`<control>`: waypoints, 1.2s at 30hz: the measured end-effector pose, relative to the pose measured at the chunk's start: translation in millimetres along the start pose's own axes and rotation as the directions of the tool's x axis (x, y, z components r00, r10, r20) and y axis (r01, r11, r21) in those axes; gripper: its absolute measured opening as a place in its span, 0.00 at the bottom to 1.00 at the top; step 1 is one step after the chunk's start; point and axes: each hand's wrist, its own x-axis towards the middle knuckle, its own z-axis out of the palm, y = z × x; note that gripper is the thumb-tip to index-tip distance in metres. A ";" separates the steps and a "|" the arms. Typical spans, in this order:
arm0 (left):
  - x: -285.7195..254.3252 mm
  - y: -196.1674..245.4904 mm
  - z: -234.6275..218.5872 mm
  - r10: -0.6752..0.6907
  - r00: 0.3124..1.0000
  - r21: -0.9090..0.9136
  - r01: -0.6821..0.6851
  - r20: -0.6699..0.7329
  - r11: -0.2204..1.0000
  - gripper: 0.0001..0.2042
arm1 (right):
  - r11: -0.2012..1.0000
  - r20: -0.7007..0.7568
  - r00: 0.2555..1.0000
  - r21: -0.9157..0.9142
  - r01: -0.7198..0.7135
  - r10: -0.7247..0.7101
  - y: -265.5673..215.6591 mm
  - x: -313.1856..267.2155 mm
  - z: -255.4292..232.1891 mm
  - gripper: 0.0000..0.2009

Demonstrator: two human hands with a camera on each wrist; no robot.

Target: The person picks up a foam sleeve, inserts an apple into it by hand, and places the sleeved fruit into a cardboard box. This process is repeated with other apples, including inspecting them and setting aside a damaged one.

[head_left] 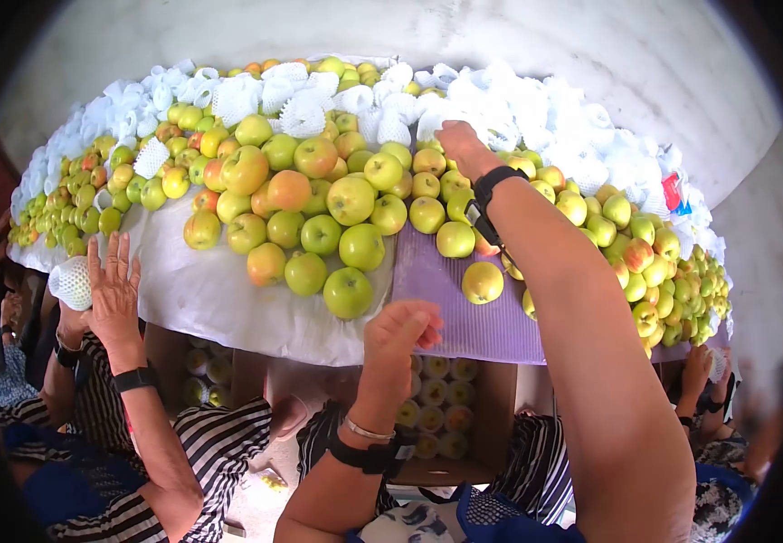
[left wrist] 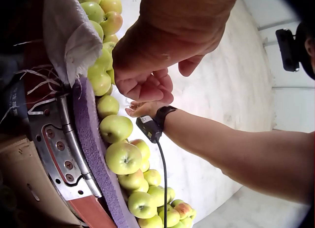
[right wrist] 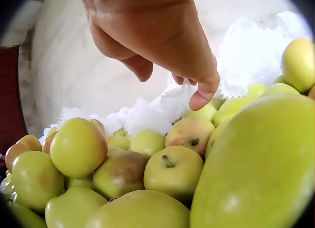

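Observation:
Green and yellow apples, some blushed red, lie heaped across the table. Behind them runs a bank of white foam net sleeves. My right hand reaches over the apples to the near side of these sleeves. In the right wrist view its fingers point down just above the apples, beside white foam netting, with no apple in them. My left hand hovers at the table's front edge. Its fingers hang loosely curled and hold nothing, close to the apples in the left wrist view.
A cardboard box of netted apples stands below the table edge. Purple ribbed matting and white cloth cover the tabletop. At left, another person's hands hold a foam-netted fruit; more people work at right.

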 end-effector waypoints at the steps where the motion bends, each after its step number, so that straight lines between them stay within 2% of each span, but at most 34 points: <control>1: -0.3 0.7 -0.3 0.000 1.000 -0.002 0.000 -0.003 1.000 0.09 | 0.968 0.020 0.987 -0.193 0.158 -0.157 1.7 -5.9 -8.4 0.18; 3: -0.3 3.2 -1.6 0.002 1.000 -0.006 -0.002 -0.008 1.000 0.09 | 0.966 -0.013 0.968 -0.080 0.247 -0.249 -10.4 -28.0 -21.8 0.18; 4: -0.1 3.7 -2.8 0.007 1.000 -0.016 -0.007 -0.011 1.000 0.09 | 0.957 -0.077 0.982 0.225 0.184 -0.171 -25.6 -54.8 -28.1 0.17; 5: 0.3 3.0 -3.9 0.010 1.000 -0.026 -0.011 -0.013 1.000 0.09 | 0.850 -0.115 0.991 0.512 0.124 -0.075 -40.9 -87.0 -35.1 0.16; 6: 1.0 2.4 -4.4 0.013 1.000 -0.037 -0.014 -0.016 0.999 0.09 | 0.657 -0.122 0.992 0.751 0.074 0.028 -52.1 -116.9 -42.4 0.16; 8: 2.7 2.7 -4.4 0.014 0.998 -0.066 -0.018 -0.057 0.998 0.10 | 0.560 -0.048 0.992 0.822 0.105 -0.115 -59.9 -170.1 -54.1 0.17; 9: 3.1 3.7 -4.9 0.011 0.997 -0.077 -0.018 -0.082 0.997 0.11 | 0.464 -0.019 0.983 0.880 0.104 -0.183 -60.7 -199.4 -55.9 0.18; 10: 3.1 4.7 -5.1 0.019 0.996 -0.149 -0.032 -0.085 0.988 0.13 | 0.362 0.003 0.968 0.928 0.090 -0.249 -60.1 -228.8 -55.3 0.18; 12: 3.8 6.0 -4.7 0.028 0.995 -0.291 -0.055 -0.096 0.955 0.16 | 0.057 0.069 0.924 0.997 -0.052 -0.376 -56.5 -281.1 -51.1 0.18; 14: 0.6 12.3 0.3 0.120 0.992 -0.280 -0.122 -0.022 0.952 0.21 | -0.124 0.130 0.908 0.973 -0.194 -0.397 -47.6 -314.4 -37.5 0.21; 15: 0.1 12.6 3.1 0.181 0.984 -0.278 -0.171 0.008 0.945 0.22 | -0.164 0.192 0.920 0.952 -0.260 -0.343 -41.8 -324.9 -28.1 0.22; 17: 0.2 12.7 10.0 0.292 0.954 -0.288 -0.261 0.069 0.921 0.24 | -0.216 0.241 0.915 0.923 -0.319 -0.324 -28.5 -338.3 -12.8 0.22; 18: 1.4 12.3 14.9 0.311 0.949 -0.246 -0.292 0.042 0.924 0.25 | -0.238 0.264 0.909 0.907 -0.348 -0.322 -23.7 -341.8 -7.5 0.22; 20: 3.7 9.3 23.4 0.348 0.937 -0.156 -0.345 -0.005 0.926 0.27 | -0.220 0.258 0.912 0.916 -0.336 -0.318 -17.2 -347.3 -0.2 0.21; 22: 5.3 1.3 23.5 0.330 0.944 -0.056 -0.331 -0.030 0.942 0.21 | -0.182 0.232 0.908 0.934 -0.308 -0.349 -8.7 -352.1 4.1 0.20; 25: 6.0 -8.9 25.8 0.310 0.949 0.061 -0.307 -0.062 0.950 0.15 | 0.066 0.279 0.942 0.960 -0.271 -0.185 -6.4 -357.7 3.9 0.21; 26: 7.1 -12.4 24.6 0.282 0.956 0.083 -0.275 -0.085 0.958 0.14 | 0.357 0.065 0.991 0.934 -0.019 -0.116 -5.3 -359.0 6.4 0.22; 27: 8.3 -15.7 25.9 0.257 0.960 0.101 -0.247 -0.109 0.964 0.13 | 0.625 -0.163 0.980 0.754 0.201 -0.118 -5.4 -359.0 9.1 0.23; 28: 8.4 -18.7 29.4 0.271 0.957 0.106 -0.260 -0.101 0.960 0.13 | 0.820 -0.368 0.911 0.451 0.351 -0.188 -6.4 -358.8 11.8 0.24; 29: 7.9 -19.2 35.5 0.282 0.955 0.110 -0.272 -0.090 0.956 0.12 | 0.858 -0.546 0.803 0.270 0.437 -0.237 -9.9 -357.4 12.7 0.28; 32: 4.5 -24.2 45.6 0.254 0.967 0.147 -0.249 -0.016 0.957 0.11 | 0.848 -0.628 0.736 0.220 0.481 -0.255 -11.5 -357.7 16.5 0.24; 35: 4.7 -34.5 45.3 0.249 0.966 0.284 -0.256 0.061 0.924 0.11 | 0.833 -0.587 0.743 0.196 0.517 -0.322 3.4 -355.4 13.3 0.18; 36: 5.1 -37.5 44.5 0.256 0.963 0.343 -0.269 0.085 0.900 0.11 | 0.807 -0.586 0.766 0.301 0.509 -0.264 8.5 -353.8 13.2 0.16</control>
